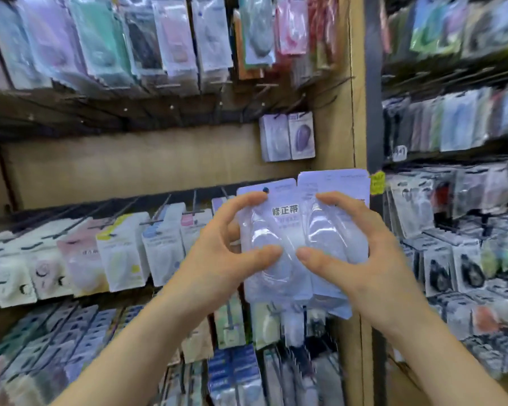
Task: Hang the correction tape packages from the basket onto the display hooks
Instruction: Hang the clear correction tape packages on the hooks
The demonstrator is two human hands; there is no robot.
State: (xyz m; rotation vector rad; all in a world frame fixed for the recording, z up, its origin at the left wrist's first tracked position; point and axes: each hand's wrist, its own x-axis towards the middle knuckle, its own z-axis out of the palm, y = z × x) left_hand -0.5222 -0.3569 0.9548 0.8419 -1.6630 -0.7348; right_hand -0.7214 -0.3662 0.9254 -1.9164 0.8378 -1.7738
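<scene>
Correction tape packages (291, 230): I hold two lavender ones side by side in front of the display, upright, long axis vertical and hang-hole ends on top. My left hand (217, 253) grips the left pack, thumb laid across the clear blister and fingers curled round its left edge. My right hand (361, 253) holds the right pack the same way from its right edge. My two thumb tips nearly meet in the middle, so both grips are narrow and full.

The matching hung packs (288, 137) sit above and farther in, almost straight over what I hold, just left of the wooden upright (358, 112). Bare hooks (170, 112) run off to their left, blurred. Both hands seem about equally near that hook. I judge the next move is up and away. The basket is out of view.
</scene>
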